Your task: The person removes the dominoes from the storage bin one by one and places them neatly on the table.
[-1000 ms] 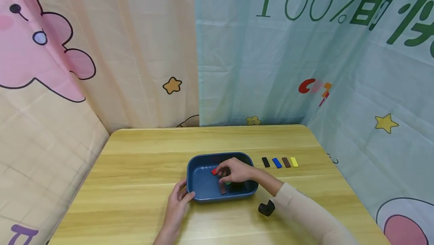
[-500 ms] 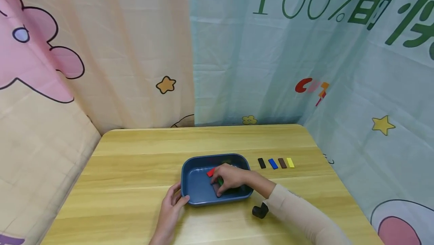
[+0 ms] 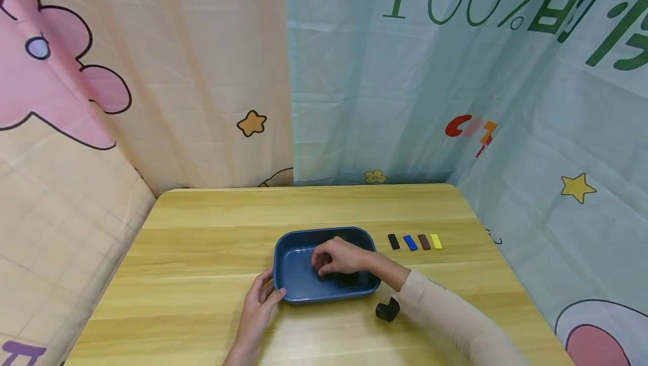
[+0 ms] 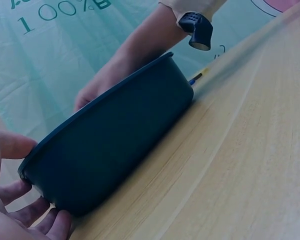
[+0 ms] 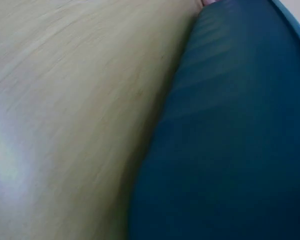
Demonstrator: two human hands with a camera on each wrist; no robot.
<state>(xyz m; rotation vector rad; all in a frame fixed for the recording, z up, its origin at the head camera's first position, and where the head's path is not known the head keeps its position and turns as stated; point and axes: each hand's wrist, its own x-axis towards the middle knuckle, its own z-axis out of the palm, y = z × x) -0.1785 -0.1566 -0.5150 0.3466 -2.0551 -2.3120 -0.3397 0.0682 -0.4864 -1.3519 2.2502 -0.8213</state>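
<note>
A dark blue rectangular basin [image 3: 298,300] stands on the table. My left hand [image 3: 259,304] holds its near left corner, thumb at the rim and fingers against the outer wall, as the left wrist view also shows. Inside the basin, my right hand [image 3: 340,256] has its fingers curled downward over the floor. A small dark block [image 3: 322,278] shows at its fingertips, mostly covered by them. The right hand's palm side is hidden, and the right wrist view shows only the basin's outer wall [image 5: 230,140] and table.
Right of the basin lies a row of small flat blocks: black [image 3: 394,242], blue [image 3: 410,243], brown [image 3: 424,242] and yellow [image 3: 436,241]. A black wrist camera [image 3: 388,310] hangs by the right sleeve. Printed curtains [image 3: 334,102] stand behind the wooden table [image 3: 202,253].
My right hand reached toward the basin's near side, then drew back up a little. The red, green and brown blocks seen earlier in the basin no longer show. My left hand stays at the corner.
</note>
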